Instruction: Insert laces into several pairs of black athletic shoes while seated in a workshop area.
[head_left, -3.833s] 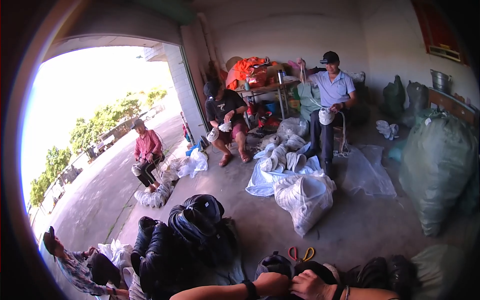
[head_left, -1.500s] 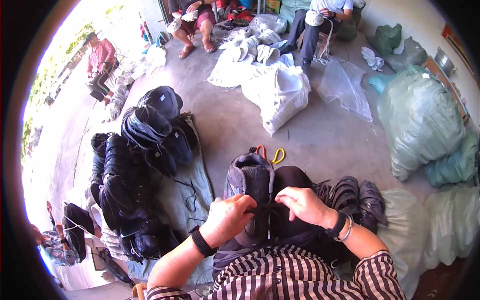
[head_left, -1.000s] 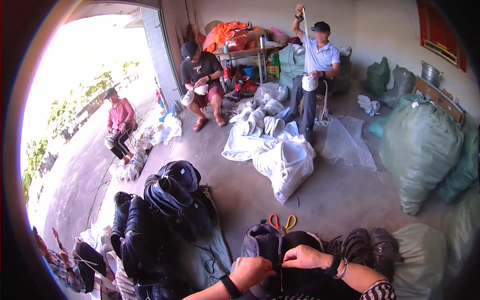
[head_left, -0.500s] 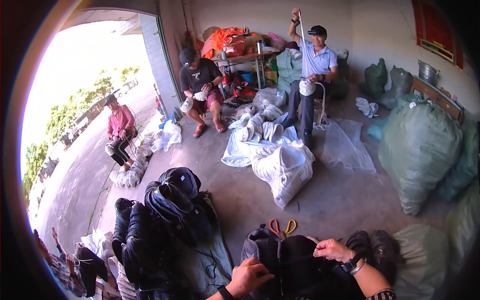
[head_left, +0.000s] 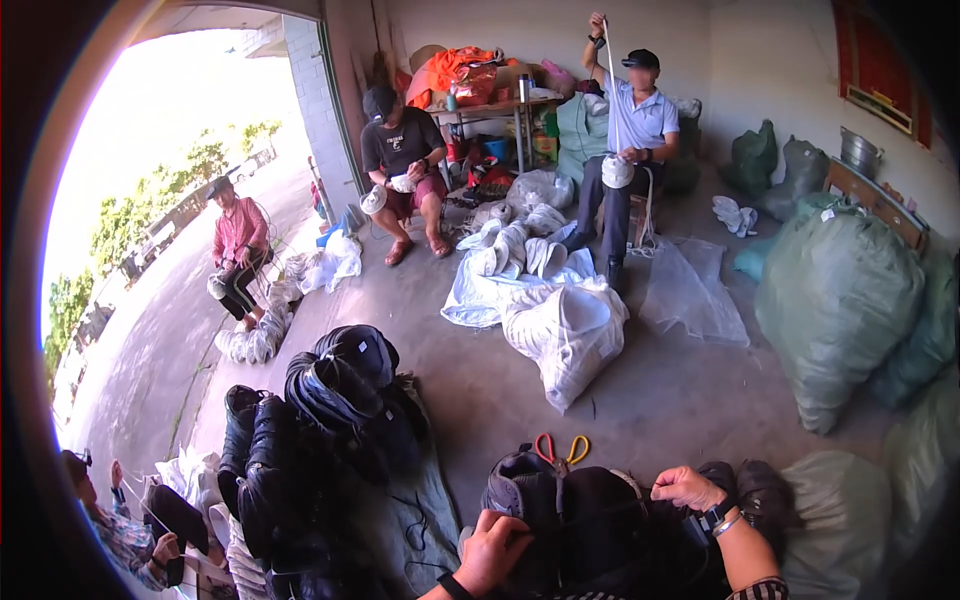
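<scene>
My left hand (head_left: 493,550) is closed in a pinch over the dark fabric pieces in my lap. To its right, my right hand (head_left: 689,489) is also pinched shut, held a little higher. A thin dark thread seems to stretch between the two; against the black cloth it is hard to follow. Under and between my hands lie black pieces (head_left: 600,500) shaped like shoe uppers, with a grey-trimmed one (head_left: 508,488) beside my left hand. Just beyond them rest scissors (head_left: 561,452) with one red and one yellow handle loop, their blades hidden.
Nested black pieces (head_left: 345,385) are heaped on my left; dark shoe-like pieces (head_left: 765,495) lie by my right wrist. Ahead is a white sack (head_left: 565,350). Large green sacks (head_left: 840,300) line the right. Several people sit working, one close at lower left (head_left: 125,530).
My right hand has moved right and slightly up, widening the gap from my left hand, which has shifted only a little. The person at lower left has leaned into view, hands apart.
</scene>
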